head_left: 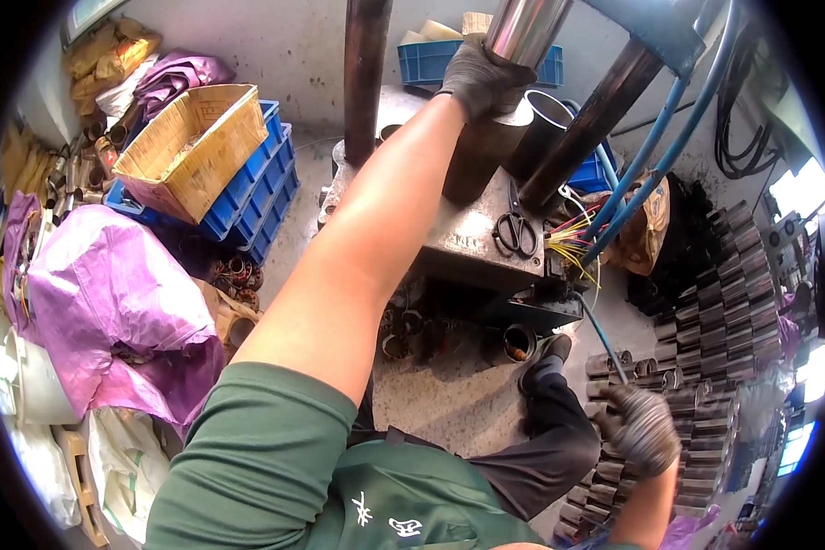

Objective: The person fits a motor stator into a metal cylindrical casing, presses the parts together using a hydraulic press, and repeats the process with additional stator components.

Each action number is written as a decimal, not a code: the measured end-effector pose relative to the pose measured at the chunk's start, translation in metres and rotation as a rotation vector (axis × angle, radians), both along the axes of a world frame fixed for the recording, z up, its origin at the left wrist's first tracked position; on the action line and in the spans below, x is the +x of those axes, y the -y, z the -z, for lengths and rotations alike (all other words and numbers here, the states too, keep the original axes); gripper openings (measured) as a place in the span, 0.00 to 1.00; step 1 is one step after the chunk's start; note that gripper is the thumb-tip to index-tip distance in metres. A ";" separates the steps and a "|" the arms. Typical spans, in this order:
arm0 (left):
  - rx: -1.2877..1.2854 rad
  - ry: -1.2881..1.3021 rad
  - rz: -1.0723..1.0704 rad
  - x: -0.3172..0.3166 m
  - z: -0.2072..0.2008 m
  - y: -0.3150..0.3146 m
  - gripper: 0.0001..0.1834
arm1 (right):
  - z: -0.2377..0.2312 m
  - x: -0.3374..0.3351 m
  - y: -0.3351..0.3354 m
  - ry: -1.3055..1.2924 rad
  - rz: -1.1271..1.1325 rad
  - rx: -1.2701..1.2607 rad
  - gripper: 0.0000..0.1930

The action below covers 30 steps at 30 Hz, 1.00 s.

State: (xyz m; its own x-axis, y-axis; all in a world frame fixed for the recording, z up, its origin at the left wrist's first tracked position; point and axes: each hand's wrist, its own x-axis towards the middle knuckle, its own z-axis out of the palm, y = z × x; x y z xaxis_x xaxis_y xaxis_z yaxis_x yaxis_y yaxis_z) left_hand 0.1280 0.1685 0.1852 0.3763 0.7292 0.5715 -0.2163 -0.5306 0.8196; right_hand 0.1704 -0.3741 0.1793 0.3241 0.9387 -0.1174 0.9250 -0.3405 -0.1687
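My left hand [486, 78], in a dark grey glove, reaches up to the machine at the top. Its fingers are closed around the lower end of a shiny metal cylinder [529, 35], whose top runs out of view. Just below stands a thick dark metal cylinder [482, 151] on the machine's steel bed [472, 240]. My right hand [643, 431], in a grey knit glove, is low on the right, beside the stacked metal tubes [706, 321]. Its fingers are curled but blurred, and I cannot tell whether they hold anything. Black scissors [515, 229] lie on the bed.
Dark upright posts [365, 82] and blue hoses [651, 179] flank the work spot. Coloured wires [573, 240] bunch at the bed's right corner. Stacked blue crates [257, 197] carry a yellow box [192, 151] at left, near purple sacking [119, 302]. A metal pot [509, 346] stands below.
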 end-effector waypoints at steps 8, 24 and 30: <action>0.108 0.013 -0.051 0.021 0.014 -0.020 0.47 | 0.053 -0.046 0.024 0.132 0.312 0.034 0.15; 0.100 0.060 0.033 0.022 0.017 -0.038 0.41 | 0.054 -0.045 0.026 0.148 0.320 0.126 0.22; -0.032 -0.108 0.033 0.016 0.016 -0.028 0.55 | 0.059 -0.043 0.030 0.185 0.318 0.129 0.18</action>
State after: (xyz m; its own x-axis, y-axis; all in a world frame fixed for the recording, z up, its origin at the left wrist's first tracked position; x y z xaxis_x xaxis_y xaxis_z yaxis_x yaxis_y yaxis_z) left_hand 0.1442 0.1967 0.1694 0.4584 0.7329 0.5027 -0.1428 -0.4975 0.8556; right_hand 0.1272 -0.4042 0.1208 0.6060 0.7911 0.0826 0.7954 -0.6021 -0.0692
